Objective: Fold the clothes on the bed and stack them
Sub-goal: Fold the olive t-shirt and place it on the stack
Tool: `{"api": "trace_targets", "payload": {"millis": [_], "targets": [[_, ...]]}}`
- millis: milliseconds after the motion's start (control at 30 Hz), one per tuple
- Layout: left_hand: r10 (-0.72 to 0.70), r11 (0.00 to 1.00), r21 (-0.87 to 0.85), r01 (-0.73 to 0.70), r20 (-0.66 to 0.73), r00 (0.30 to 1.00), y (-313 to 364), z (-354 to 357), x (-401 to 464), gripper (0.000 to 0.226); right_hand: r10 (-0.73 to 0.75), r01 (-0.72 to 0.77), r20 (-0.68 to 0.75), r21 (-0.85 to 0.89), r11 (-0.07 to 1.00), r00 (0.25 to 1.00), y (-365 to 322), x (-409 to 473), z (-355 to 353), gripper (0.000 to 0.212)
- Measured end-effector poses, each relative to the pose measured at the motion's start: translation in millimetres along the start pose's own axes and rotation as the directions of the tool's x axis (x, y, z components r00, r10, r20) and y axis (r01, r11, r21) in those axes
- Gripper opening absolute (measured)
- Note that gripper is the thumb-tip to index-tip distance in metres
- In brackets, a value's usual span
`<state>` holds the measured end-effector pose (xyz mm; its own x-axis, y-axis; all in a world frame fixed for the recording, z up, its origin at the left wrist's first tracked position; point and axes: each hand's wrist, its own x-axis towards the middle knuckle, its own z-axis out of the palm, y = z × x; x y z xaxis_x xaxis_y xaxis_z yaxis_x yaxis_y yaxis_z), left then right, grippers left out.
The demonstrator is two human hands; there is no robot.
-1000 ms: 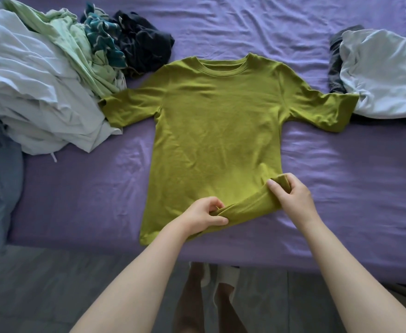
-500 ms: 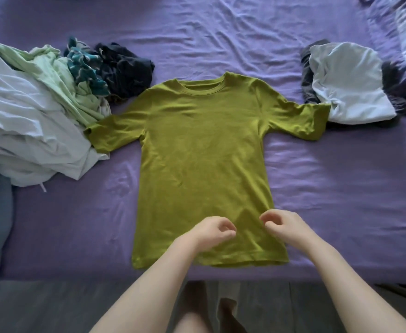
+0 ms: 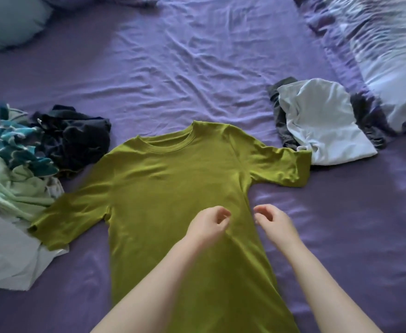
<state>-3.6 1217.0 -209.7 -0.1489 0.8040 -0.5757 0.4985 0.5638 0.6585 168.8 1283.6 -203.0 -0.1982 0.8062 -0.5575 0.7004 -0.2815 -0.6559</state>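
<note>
Olive-green cotton fills the near middle of the view: a short-sleeved t-shirt point(image 3: 173, 203) lies flat and face up on the purple bed sheet point(image 3: 197, 68), its body running toward the viewer, both sleeves spread outward and its round ribbed collar at the far end. The cloth is mostly smooth, with faint creases. Above its right side, the left hand point(image 3: 209, 227) and the right hand point(image 3: 273, 223) hover close to each other but not touching, fingers loosely curled and holding nothing. The left sleeve touches a heap of unfolded clothes point(image 3: 12, 200) in pale green, white and teal, with a dark crumpled garment point(image 3: 77, 138) behind it. The right sleeve's tip meets a folded white garment point(image 3: 322, 121) lying on darker clothes. Farther off, a pale blanket point(image 3: 377, 44) lies bunched at the right.
</note>
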Motion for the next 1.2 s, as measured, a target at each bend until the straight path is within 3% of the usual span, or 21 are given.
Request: {"api": "trace_targets", "payload": {"millis": [167,267,400,500,600,733,867,1000,1067,1133,1167,1200], "targets": [[0.185,0.951,0.262,-0.164,-0.059,0.981,20.9,-9.8,54.5,0.033,0.064,-0.082,-0.364,-0.036,0.996,0.929,-2.8,41.1,-36.6,0.044],[0.276,0.889,0.393,-0.236,-0.047,0.960,37.2,-9.7,80.4,0.039,0.068,-0.078,-0.466,-0.003,0.997,0.882,-6.4,69.8,-56.2,0.057],[0.290,0.814,0.534,-0.228,-0.034,0.957,52.1,-9.7,108.0,0.046,0.123,-0.083,-0.504,0.100,0.991,0.855,-12.9,100.2,-54.9,0.070],[0.209,0.780,0.605,-0.157,-0.016,0.978,59.2,-6.1,119.0,0.058,0.134,-0.132,-0.558,0.045,0.990,0.819,-14.0,103.9,-52.6,0.059],[0.147,0.728,0.677,-0.114,0.009,0.989,62.9,-5.0,130.8,0.080,-0.106,0.064,-0.595,-0.092,0.994,0.797,-26.1,103.2,-66.5,0.035],[0.167,0.713,0.689,-0.129,0.011,0.986,62.3,-12.0,141.4,0.088,-0.372,0.237,-0.558,-0.301,0.924,0.742,-60.5,116.1,-101.3,0.028],[0.192,0.688,0.718,-0.107,-0.038,0.981,48.4,-12.2,141.6,0.096,-0.426,0.219,-0.464,-0.436,0.873,0.777,-77.9,133.9,-122.2,0.033],[0.147,0.614,0.789,-0.011,-0.100,0.984,40.0,1.0,145.4,0.103,-0.363,0.201,-0.420,-0.381,0.903,0.832,-80.0,138.6,-105.5,0.033],[0.126,0.632,0.775,-0.004,-0.098,0.987,44.4,0.4,147.6,0.106,-0.311,0.213,-0.384,-0.276,0.937,0.869,-81.1,138.2,-90.8,0.031],[0.140,0.723,0.690,-0.045,-0.082,0.987,48.7,-8.2,144.3,0.100,-0.261,0.217,-0.346,-0.162,0.963,0.901,-85.6,132.5,-74.2,0.030],[0.148,0.819,0.572,-0.057,-0.113,0.983,50.7,-15.2,141.3,0.090,-0.254,0.228,-0.319,-0.117,0.967,0.913,-89.8,127.5,-64.4,0.030],[0.129,0.940,0.336,-0.058,-0.193,0.973,52.2,-23.7,137.5,0.076,-0.256,0.242,-0.284,-0.086,0.967,0.924,-95.7,121.1,-53.0,0.032]]}}
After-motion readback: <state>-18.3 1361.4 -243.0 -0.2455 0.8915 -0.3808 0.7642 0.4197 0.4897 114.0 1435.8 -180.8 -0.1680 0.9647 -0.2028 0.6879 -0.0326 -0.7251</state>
